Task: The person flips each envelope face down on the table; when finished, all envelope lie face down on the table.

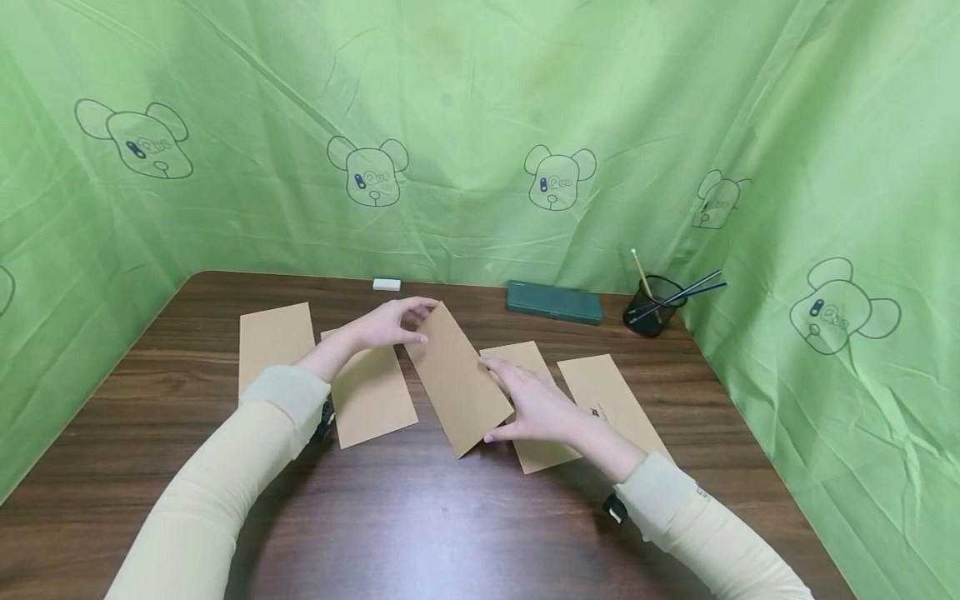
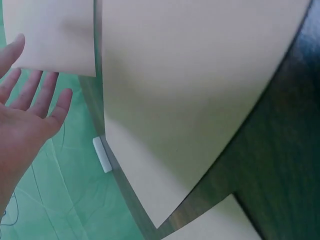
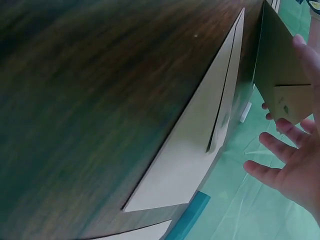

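A plain brown envelope (image 1: 459, 383) is raised off the table at a tilt in the head view, its lower corner low near the tabletop. My left hand (image 1: 390, 323) pinches its upper left corner, thumb in front and fingertips behind. At its right edge is my right hand (image 1: 538, 407), with thumb and fingers spread and fairly straight. The right wrist view shows the underside of the raised envelope (image 3: 280, 60), with a flap and a small print. Flat on the table lie further brown envelopes: one by the left forearm (image 1: 273, 342), another under the left wrist (image 1: 372, 396).
Two more envelopes lie to the right, one partly under the right hand (image 1: 542, 454), the other printed (image 1: 611, 400). Along the back stand a white eraser (image 1: 387, 285), a green pencil case (image 1: 553, 302) and a black mesh cup (image 1: 647, 318) with pencils. Green curtains (image 1: 465, 125) enclose the table.
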The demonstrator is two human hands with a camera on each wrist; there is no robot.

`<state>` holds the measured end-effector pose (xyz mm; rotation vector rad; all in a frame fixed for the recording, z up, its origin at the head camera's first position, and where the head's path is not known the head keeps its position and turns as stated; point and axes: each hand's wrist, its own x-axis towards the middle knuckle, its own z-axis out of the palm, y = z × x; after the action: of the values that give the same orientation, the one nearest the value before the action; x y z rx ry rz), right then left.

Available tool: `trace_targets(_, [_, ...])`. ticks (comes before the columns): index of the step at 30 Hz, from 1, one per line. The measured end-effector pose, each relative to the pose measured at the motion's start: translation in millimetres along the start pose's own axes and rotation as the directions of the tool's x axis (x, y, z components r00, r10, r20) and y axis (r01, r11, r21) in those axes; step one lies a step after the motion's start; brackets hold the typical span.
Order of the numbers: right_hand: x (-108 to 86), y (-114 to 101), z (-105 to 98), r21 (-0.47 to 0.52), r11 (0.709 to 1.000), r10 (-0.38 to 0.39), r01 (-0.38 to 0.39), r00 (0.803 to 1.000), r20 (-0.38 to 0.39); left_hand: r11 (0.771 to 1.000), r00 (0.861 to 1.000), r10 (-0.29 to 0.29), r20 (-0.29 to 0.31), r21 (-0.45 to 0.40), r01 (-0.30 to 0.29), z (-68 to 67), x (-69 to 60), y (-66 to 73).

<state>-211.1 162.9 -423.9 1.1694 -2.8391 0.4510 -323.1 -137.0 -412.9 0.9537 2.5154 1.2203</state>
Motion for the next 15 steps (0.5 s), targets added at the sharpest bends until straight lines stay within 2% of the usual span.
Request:
trace_targets(2, [-0.5,-0.1,1.2,-0.020,1.000,-0.005,0.005,1.000,0.015,1.000,1.000,0.000,0.017,0.024,0.000,2.2,0.5,-1.2])
trace_targets(4, [-1.5,-0.8,2.6,-0.034,0.999,-0.007,0.008,0.999,0.032,0.999,1.000,-0.001,0.022,0.038,0.000,5.5,2.6,-10.9])
trace_targets(8, [-3.5,-4.6,4.3,-0.042,0.999,0.017,-0.014,0.998,0.063,0.997,0.999,0.020,0.040,0.072,-0.022,11.1,0.7,-13.5])
trace_targets(15, [-5.2,-3.8,12.2,-0.062,0.996,0.065,-0.057,0.991,0.120,0.966,0.995,0.049,0.090,0.248,-0.070,25.1,-0.4,-14.1])
